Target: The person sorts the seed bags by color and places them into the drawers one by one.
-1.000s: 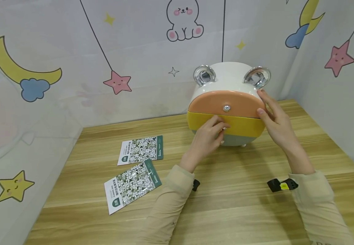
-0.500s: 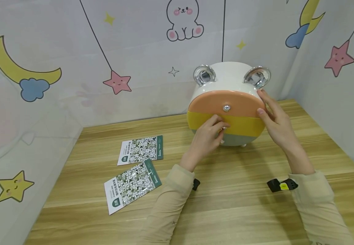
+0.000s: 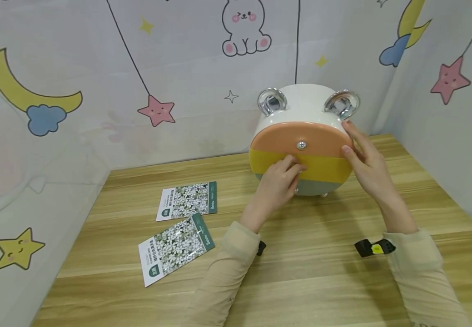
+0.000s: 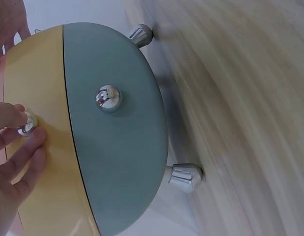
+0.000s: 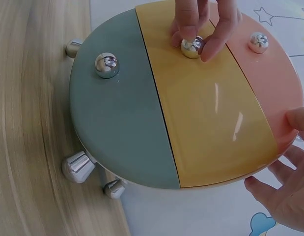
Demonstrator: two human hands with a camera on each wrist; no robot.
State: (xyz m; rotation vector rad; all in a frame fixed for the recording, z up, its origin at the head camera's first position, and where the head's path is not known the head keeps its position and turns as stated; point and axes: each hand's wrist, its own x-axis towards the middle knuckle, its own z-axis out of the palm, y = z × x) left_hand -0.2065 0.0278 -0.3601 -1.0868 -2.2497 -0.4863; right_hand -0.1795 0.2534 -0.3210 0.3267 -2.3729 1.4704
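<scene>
A rounded storage box (image 3: 307, 102) with a white body and silver ears stands on short silver feet. Its front has an orange drawer (image 3: 285, 134), a yellow drawer (image 3: 330, 169) and a grey-green drawer (image 4: 112, 152), each with a round silver knob. My left hand (image 3: 275, 184) pinches the yellow drawer's knob (image 5: 192, 47) between thumb and fingers. The box's right edge is held by my right hand (image 3: 368, 170), with the thumb on the orange front and the fingers round the side. The yellow drawer looks nearly flush with the other two.
Two flower seed packets (image 3: 188, 201) (image 3: 174, 250) lie on the wooden table (image 3: 301, 286) left of the box, the nearer one tilted. A patterned wall cloth (image 3: 195, 91) hangs close behind the box. Another side wall (image 3: 460, 150) stands at the right.
The thin dark gap above the yellow drawer looks narrower than one second ago. Both hands keep their places on the box.
</scene>
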